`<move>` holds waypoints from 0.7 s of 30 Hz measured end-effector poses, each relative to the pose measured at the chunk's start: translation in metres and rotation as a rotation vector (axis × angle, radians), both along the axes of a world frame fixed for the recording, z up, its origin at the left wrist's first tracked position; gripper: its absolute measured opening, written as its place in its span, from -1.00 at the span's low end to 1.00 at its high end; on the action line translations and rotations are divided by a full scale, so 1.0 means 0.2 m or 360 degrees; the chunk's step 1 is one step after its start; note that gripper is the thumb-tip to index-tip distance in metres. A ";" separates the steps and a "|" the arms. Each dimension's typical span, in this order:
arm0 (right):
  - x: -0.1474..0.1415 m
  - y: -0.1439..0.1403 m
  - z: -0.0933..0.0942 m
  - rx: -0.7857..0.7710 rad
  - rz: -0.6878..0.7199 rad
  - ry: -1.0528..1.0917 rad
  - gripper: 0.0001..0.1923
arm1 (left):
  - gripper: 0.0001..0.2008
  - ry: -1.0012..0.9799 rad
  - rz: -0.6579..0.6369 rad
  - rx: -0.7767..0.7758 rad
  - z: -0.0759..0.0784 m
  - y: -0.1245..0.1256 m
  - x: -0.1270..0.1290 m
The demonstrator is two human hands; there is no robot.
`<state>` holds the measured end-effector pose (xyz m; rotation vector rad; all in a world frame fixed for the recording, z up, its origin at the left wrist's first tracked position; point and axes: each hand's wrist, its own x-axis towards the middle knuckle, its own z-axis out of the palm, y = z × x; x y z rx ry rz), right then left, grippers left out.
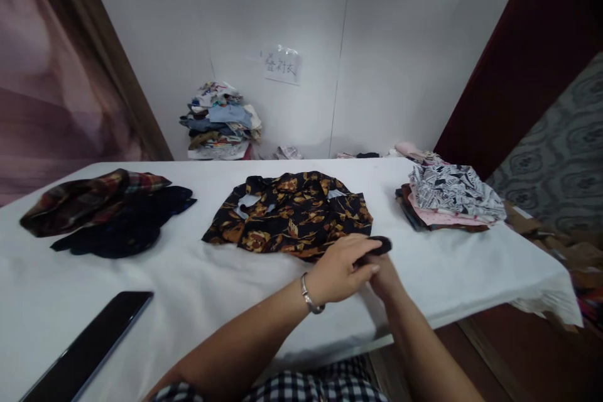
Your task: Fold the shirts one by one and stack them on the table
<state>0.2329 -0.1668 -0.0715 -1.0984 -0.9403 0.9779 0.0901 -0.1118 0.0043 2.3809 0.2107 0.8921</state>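
A black shirt with an orange and gold floral print [292, 213] lies spread across the middle of the white-covered table, partly crumpled, with grey patches showing at two places. My left hand [342, 267], with a silver bracelet at the wrist, reaches across to the shirt's near right corner. Its fingers are closed over a dark bit of the shirt, which looks like a sleeve end. Just right of it, my right hand [384, 273] grips the same dark cloth from below; its fingers are mostly hidden behind the left hand and the fabric.
A plaid shirt [94, 201] and a dark navy garment [127, 226] lie at the left. Folded clothes [455, 191] are stacked at the right. Behind the table rises a tall clothes pile [221, 122]. A black flat device [89, 345] lies near the front left.
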 end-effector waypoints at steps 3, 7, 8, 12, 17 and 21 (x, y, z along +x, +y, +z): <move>0.25 0.01 0.03 0.0202 -0.0448 0.0536 -0.75 | -0.65 -0.0062 0.0265 0.0132 -0.07 0.08 -0.07; 0.50 -0.02 0.00 0.0079 -0.0700 0.1173 -0.83 | -0.74 0.0276 0.0908 0.0153 -0.26 0.25 -0.31; 0.53 -0.04 -0.02 0.0004 -0.0666 0.1200 -0.83 | -0.73 0.0400 0.0999 0.0150 -0.31 0.27 -0.37; 0.52 -0.06 -0.07 -0.0129 -0.0606 0.1011 -0.77 | -0.69 0.0888 0.1215 0.0117 -0.41 0.32 -0.55; 0.47 0.03 -0.08 -0.0095 -0.0803 0.0049 -0.37 | -0.63 0.1199 0.1491 0.0115 -0.41 0.37 -0.63; 0.44 0.17 -0.08 -0.0079 -0.0620 -0.1200 -0.43 | -0.62 0.1248 0.1572 0.0177 -0.41 0.47 -0.60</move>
